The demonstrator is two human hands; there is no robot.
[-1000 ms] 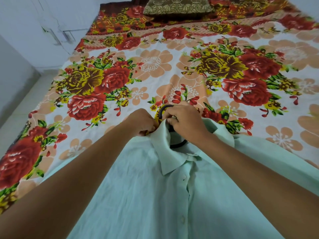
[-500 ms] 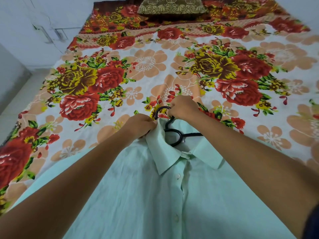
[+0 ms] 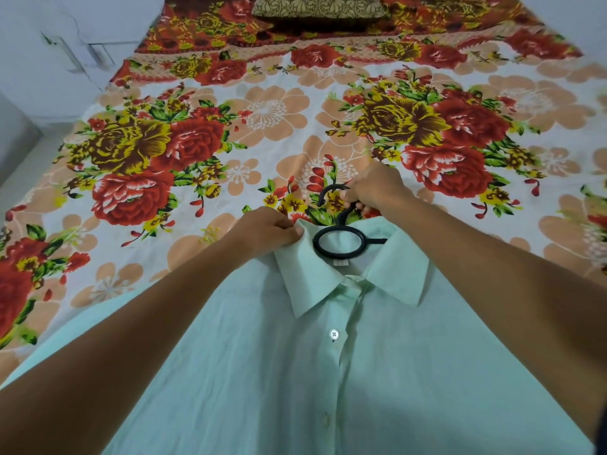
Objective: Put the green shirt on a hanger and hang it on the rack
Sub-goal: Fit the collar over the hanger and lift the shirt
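Note:
The pale green shirt (image 3: pixel 328 372) lies buttoned and face up on the bed, collar pointing away from me. A black plastic hanger (image 3: pixel 341 244) sits inside the neck opening; its ring and hook stick out above the collar, and its arms are hidden under the fabric. My right hand (image 3: pixel 374 188) grips the hanger's hook. My left hand (image 3: pixel 272 231) pinches the left side of the collar at the shoulder seam.
A floral bedsheet (image 3: pixel 262 119) in red, yellow and peach covers the bed. A brown patterned pillow (image 3: pixel 318 8) lies at the far end. White cupboard doors (image 3: pixel 49 50) and floor are to the left. No rack is in view.
My right hand has pulled the hook farther out of the neck, so the hanger's ring now shows fully above the collar. The collar lies flatter. My left hand stays pinching the collar.

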